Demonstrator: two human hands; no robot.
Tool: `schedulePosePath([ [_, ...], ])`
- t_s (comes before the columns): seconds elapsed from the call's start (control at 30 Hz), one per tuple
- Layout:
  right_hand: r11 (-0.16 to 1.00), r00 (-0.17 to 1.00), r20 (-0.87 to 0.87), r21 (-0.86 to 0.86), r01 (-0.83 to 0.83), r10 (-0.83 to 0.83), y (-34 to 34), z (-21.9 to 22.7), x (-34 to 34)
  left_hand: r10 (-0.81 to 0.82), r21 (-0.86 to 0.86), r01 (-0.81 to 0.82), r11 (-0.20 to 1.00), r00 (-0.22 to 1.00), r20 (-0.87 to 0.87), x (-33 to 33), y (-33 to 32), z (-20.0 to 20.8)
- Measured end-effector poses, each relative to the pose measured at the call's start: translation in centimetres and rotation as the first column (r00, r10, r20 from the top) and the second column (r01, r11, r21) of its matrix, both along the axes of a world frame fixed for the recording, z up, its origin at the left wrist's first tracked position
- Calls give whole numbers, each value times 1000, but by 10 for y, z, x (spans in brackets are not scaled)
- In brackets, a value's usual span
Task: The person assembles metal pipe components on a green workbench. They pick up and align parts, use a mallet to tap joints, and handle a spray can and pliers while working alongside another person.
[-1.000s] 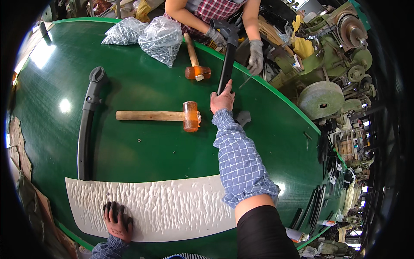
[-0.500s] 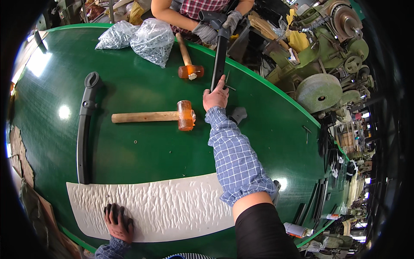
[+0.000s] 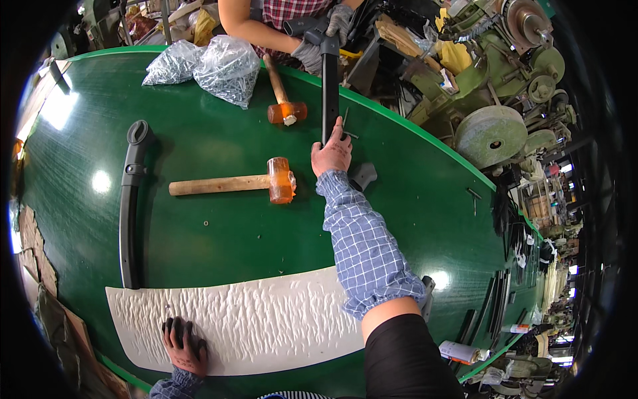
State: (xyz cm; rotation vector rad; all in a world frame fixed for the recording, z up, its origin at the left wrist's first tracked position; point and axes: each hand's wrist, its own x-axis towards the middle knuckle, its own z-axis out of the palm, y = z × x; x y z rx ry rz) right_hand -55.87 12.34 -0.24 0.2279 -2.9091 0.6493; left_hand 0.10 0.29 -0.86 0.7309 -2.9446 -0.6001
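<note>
My right hand (image 3: 331, 151) reaches forward and is closed around the near end of a black tube (image 3: 329, 86). A co-worker's gloved hands (image 3: 340, 21) hold the far end, where a grey angled fitting (image 3: 309, 28) sits. My left hand (image 3: 184, 344), fingers spread and fingertips blackened, rests flat on a white sheet (image 3: 266, 326) with a wrinkled, ridged surface. Left of centre lies another black tube (image 3: 129, 219) with a grey looped handle (image 3: 137, 136), its near end at the sheet's edge. A mallet (image 3: 279, 181) with an orange head and wooden handle lies between the tubes.
A second orange mallet (image 3: 288, 113) and clear bags of screws (image 3: 228, 70) lie along the green table's (image 3: 219, 249) far edge. A grey plastic piece (image 3: 363, 176) sits beside my right forearm. Black strips (image 3: 497, 302) and a spray can (image 3: 463, 352) lie at right; green machinery (image 3: 492, 136) stands beyond.
The held tube has swung slightly left at its far end and stands straighter in the view. The co-worker's hands have shifted left with it. My left hand stays on the sheet.
</note>
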Motion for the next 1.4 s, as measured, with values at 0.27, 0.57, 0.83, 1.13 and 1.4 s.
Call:
schedulePosePath([
  [0.27,1000,1000,2,17,-12,12,12,-3,3,16,0,-16,1000,1000,20,-1,1,1],
  [0.57,999,1000,15,36,1,-2,12,-5,0,13,14,-13,1000,1000,12,0,0,1],
  [0.83,996,999,35,84,14,-17,6,0,4,3,18,-4,1000,1000,16,-1,1,5],
  [1.13,971,1000,-28,-238,-16,9,-11,-8,-1,-10,20,10,1000,1000,-5,-1,-1,4],
  [1.4,850,982,46,-510,-134,183,7,-22,12,-1,26,1,1000,1000,7,-1,0,6],
])
